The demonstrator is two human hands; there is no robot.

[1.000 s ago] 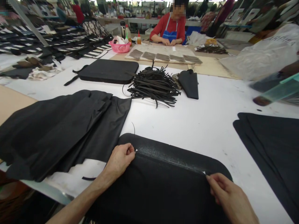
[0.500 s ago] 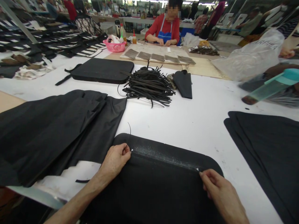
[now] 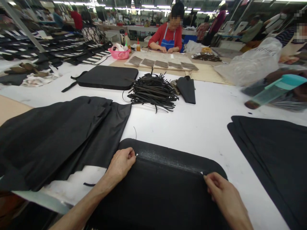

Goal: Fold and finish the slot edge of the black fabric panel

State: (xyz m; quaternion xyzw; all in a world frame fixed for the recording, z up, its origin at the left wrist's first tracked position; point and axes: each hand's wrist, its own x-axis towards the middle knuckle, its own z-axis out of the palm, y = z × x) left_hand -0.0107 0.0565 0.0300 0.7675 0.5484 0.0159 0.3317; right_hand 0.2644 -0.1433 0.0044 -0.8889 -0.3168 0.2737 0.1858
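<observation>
A large black sheet piece (image 3: pixel 158 198), leather-like with rounded corners, lies before me. A whitish, glue-like smear (image 3: pixel 165 161) runs along a band near its far edge, with a small white mark at either end. My left hand (image 3: pixel 123 161) is pinched at the left mark on a thin black cord (image 3: pixel 135 132), whose loose end curls up beyond the fingers. At the right mark (image 3: pixel 201 172), thumb and fingertips of my right hand (image 3: pixel 223 193) are pressed together low over the piece. What they hold, if anything, is hidden.
A heap of black strips (image 3: pixel 153 92) lies ahead, beside a black padded slab (image 3: pixel 107 76). Black sheets lie left (image 3: pixel 52 134) and right (image 3: pixel 271 150). A teal-lidded bottle (image 3: pixel 273 91) rests at right. Across the table sits a person in red (image 3: pixel 165 38) near a pink basket (image 3: pixel 119 53).
The view has tilted up and shifted slightly, so the scene sits a little lower. Both hands stay at the two white marks; the cord's loose end has swung slightly.
</observation>
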